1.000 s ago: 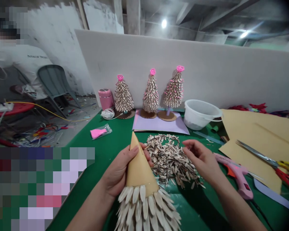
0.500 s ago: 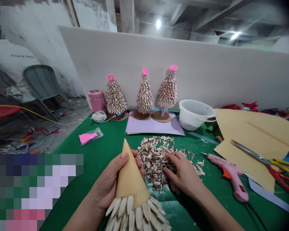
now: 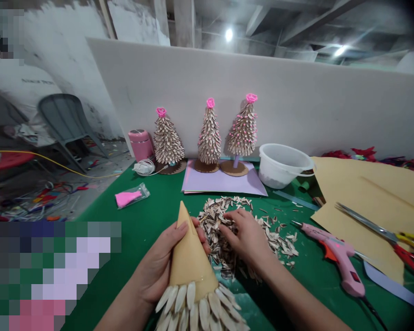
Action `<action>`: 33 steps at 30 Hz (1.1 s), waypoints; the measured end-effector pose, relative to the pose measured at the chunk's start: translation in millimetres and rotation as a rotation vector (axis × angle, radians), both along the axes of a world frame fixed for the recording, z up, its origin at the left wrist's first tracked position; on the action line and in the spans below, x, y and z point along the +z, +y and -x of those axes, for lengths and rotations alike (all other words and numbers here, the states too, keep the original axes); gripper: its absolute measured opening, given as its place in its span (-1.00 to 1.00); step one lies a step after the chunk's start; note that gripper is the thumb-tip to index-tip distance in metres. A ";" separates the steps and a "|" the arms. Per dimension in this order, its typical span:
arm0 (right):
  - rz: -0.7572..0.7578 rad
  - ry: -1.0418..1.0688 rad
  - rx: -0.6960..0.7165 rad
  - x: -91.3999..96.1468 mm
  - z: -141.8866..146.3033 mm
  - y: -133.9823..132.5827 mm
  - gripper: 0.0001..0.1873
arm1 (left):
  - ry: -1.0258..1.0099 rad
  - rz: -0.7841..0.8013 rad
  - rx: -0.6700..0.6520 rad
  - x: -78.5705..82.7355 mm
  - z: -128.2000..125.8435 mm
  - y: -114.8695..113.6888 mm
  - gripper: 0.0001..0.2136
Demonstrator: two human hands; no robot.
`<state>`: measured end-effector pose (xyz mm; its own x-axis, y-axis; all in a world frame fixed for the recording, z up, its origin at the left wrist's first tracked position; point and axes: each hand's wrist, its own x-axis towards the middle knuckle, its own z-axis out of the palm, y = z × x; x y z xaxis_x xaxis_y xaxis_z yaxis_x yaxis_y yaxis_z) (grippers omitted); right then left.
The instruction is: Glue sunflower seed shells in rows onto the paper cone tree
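My left hand (image 3: 162,264) is wrapped round a tan paper cone (image 3: 189,257), tip pointing up and away. Pale seed shells (image 3: 200,308) are stuck in overlapping rows round the cone's lower rim. My right hand (image 3: 246,236) rests palm down on a loose pile of seed shells (image 3: 224,220) on the green table, fingers curled into the heap. What those fingers pinch, if anything, is hidden among the shells.
Three finished shell trees (image 3: 209,135) with pink tops stand at the back on a lilac sheet (image 3: 224,184), beside a white tub (image 3: 284,165) and pink flask (image 3: 141,145). A pink glue gun (image 3: 338,257), scissors (image 3: 382,232) and tan card (image 3: 372,193) lie to the right.
My right hand dropped from above the pile's right side onto the shells and slid left toward the cone. The cone stayed in my left hand.
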<state>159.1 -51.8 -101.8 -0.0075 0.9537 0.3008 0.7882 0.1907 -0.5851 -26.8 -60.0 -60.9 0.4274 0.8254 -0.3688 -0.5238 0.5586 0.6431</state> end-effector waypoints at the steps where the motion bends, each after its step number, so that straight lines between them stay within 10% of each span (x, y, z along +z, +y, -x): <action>1: 0.005 -0.001 -0.016 0.6 6.5 3.8 -0.83 | 0.004 0.000 0.007 -0.4 0.6 0.3 -0.88; 19: 0.225 0.756 0.046 14.0 -13.3 -18.9 -0.73 | -0.064 0.015 -0.001 -1.5 -2.3 -1.5 -0.86; 33: 0.289 0.803 0.101 3.7 -12.7 -28.1 -0.73 | -0.077 -0.009 0.002 -4.2 -3.3 -3.0 -0.85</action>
<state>171.9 -79.9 -98.1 0.0149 0.9999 -0.0035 0.1022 -0.0050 -0.9947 -23.5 -63.0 -65.1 0.4525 0.8296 -0.3271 -0.5731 0.5515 0.6061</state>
